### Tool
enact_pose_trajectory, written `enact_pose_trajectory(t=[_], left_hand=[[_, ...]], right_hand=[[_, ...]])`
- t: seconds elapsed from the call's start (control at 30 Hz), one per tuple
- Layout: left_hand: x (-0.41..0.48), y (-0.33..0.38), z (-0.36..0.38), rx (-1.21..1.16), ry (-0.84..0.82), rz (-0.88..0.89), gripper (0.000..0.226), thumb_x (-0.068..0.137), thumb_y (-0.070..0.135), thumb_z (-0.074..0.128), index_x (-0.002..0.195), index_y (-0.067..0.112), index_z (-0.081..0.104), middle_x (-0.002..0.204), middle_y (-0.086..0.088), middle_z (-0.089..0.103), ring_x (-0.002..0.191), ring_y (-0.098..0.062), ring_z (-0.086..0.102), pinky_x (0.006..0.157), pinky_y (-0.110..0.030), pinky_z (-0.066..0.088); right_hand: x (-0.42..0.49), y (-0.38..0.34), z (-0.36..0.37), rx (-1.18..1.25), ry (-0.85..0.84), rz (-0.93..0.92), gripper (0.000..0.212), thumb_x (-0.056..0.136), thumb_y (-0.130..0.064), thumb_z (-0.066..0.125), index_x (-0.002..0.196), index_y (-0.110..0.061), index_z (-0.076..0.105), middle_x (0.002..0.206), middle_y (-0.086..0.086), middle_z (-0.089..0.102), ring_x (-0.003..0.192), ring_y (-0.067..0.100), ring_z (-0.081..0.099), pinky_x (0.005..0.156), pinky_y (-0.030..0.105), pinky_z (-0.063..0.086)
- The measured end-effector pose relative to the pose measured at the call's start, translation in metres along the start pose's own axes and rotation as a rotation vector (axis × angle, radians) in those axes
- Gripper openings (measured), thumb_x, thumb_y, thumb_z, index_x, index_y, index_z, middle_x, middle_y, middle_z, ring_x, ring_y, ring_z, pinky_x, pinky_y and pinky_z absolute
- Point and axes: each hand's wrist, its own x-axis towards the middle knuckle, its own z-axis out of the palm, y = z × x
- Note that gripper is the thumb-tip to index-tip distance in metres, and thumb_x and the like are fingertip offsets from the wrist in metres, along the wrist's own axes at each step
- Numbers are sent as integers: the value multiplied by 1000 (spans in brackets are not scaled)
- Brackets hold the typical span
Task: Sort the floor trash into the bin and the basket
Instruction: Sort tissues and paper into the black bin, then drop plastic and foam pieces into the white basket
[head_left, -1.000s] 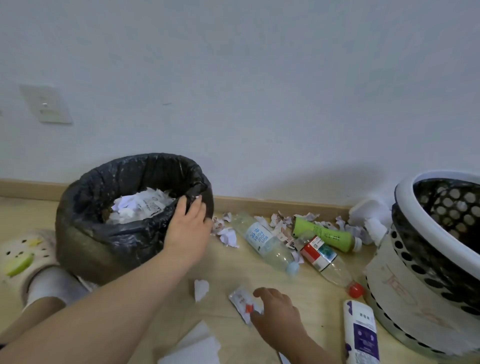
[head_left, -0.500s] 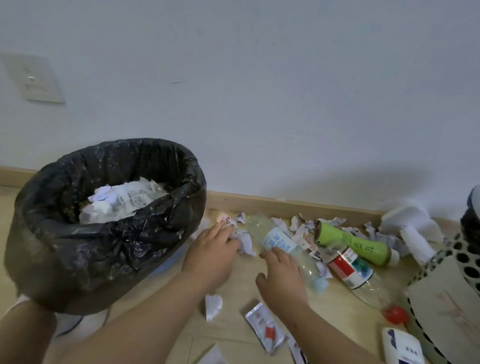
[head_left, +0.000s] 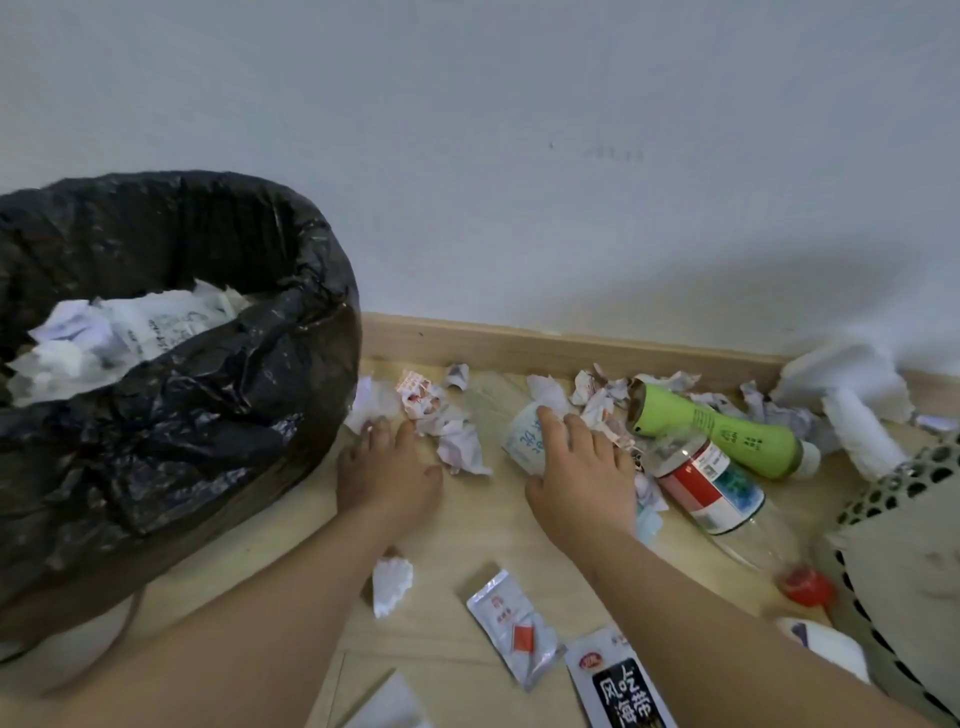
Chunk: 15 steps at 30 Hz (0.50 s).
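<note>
The floor (head_left: 467, 530) is light wood, and a white wall (head_left: 519, 156) stands behind it. On the left is the bin (head_left: 182, 415) with a black bag in it. White paper (head_left: 104, 332) is already inside. At the right edge you can see part of the basket (head_left: 893, 545) with round holes.

The left hand (head_left: 387, 467) lies flat on the floor just beside the bin. Its fingers are straight and hold nothing. The tips touch the crumpled paper scraps (head_left: 447, 431) near the wall.

The right hand (head_left: 582, 467) rests on top of a clear bottle (head_left: 522, 436) that lies on the floor. Its fingers are spread over the bottle's white and blue label, and the thumb sticks out to the side, not wrapped around.

Just beside that hand lie a green bottle (head_left: 717, 431) and a bottle with a red label (head_left: 706, 483). Nearer the person are a small paper bit (head_left: 392, 584), a silver packet (head_left: 514, 629) and a black and white packet (head_left: 618, 686).
</note>
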Motion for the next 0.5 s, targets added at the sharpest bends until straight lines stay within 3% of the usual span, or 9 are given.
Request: enact_pose_trajectory(t=[0.2,0.5], left_hand=[[-47,2,-1,15,-54,131,65,90,24,42,149,17,14,151,-2,28,136,-21,34,106,-32,31],[-109,2,-8,62,-209,245,42,90,12,39,132,15,39,135,-3,46,122,-27,48,92,-33,40]], right_hand=[[-34,9,-6,74,-89,96,68,92,-29,42,149,-27,4,154,1,19,141,25,22,113,40,20],[-110,31,-12,90,-187,151,73,89,-33,42,148,-32,0,151,-5,22,132,20,32,104,36,31]])
